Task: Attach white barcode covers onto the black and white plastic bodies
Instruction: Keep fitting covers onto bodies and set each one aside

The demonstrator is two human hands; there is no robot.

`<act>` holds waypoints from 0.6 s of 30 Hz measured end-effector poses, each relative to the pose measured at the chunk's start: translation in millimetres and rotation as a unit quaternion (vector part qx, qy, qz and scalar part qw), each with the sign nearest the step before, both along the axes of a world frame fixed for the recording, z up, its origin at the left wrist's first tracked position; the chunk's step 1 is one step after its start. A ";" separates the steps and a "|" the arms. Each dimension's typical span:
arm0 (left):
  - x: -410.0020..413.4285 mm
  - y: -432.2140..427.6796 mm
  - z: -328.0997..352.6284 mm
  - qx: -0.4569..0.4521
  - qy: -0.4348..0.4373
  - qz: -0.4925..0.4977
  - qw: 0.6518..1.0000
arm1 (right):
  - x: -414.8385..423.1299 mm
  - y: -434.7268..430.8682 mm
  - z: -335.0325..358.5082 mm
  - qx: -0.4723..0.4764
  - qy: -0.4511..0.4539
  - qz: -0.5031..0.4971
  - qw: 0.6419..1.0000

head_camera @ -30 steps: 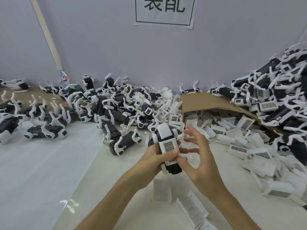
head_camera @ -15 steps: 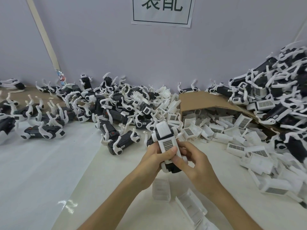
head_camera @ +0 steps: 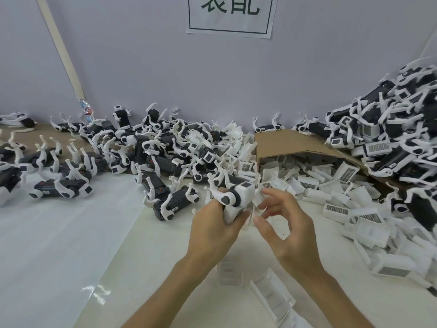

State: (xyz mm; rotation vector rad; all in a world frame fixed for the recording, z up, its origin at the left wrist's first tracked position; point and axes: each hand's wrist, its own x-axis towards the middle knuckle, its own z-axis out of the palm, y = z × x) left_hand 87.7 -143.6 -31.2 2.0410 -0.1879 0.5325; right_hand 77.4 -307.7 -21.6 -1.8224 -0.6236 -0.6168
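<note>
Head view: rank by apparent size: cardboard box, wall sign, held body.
1. Tie: box and sign look alike; the sign is cropped at top.
2. Smallest: body in left hand, though nearest the camera.

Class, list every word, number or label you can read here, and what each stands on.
"装配": green characters on the paper sign on the wall, tops cut off by the frame edge.
Printed patches on the white barcode covers: too small to read.
Small labels on the black and white bodies: too blurred to read.
</note>
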 end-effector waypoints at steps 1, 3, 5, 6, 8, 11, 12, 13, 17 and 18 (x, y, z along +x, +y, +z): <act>-0.4 2.1 0.3 0.050 -0.032 0.008 0.998 | -0.9 1.6 0.3 0.010 0.013 0.012 1.000; 0.6 4.8 -1.1 0.117 -0.086 0.009 0.989 | -0.2 2.4 0.4 0.019 0.039 0.021 0.999; 2.2 6.4 -3.8 0.165 -0.119 0.017 0.979 | 1.0 1.0 0.6 0.013 0.060 0.018 0.998; 2.7 6.6 -5.2 0.188 -0.125 0.019 0.974 | 1.6 0.6 0.5 0.005 0.066 0.015 0.998; 2.5 5.5 -6.2 0.224 -0.125 0.012 0.966 | 2.2 -0.1 -0.7 -0.011 0.069 0.001 0.998; 0.3 3.7 -5.5 0.234 -0.128 0.004 0.964 | 2.8 -0.3 -0.7 -0.021 0.063 -0.023 0.997; -0.1 3.6 -5.1 0.235 -0.131 0.004 0.963 | 3.1 0.0 -0.1 -0.020 0.067 -0.025 0.997; 0.0 3.6 -4.7 0.236 -0.135 0.005 0.962 | 3.2 0.2 0.4 -0.017 0.073 -0.026 0.997; -1.6 4.4 -3.8 0.229 -0.149 0.021 0.962 | 2.1 1.6 3.6 0.007 0.099 -0.015 0.995; -1.6 4.5 -3.2 0.226 -0.152 0.026 0.962 | 2.2 2.3 4.4 0.016 0.105 -0.007 0.994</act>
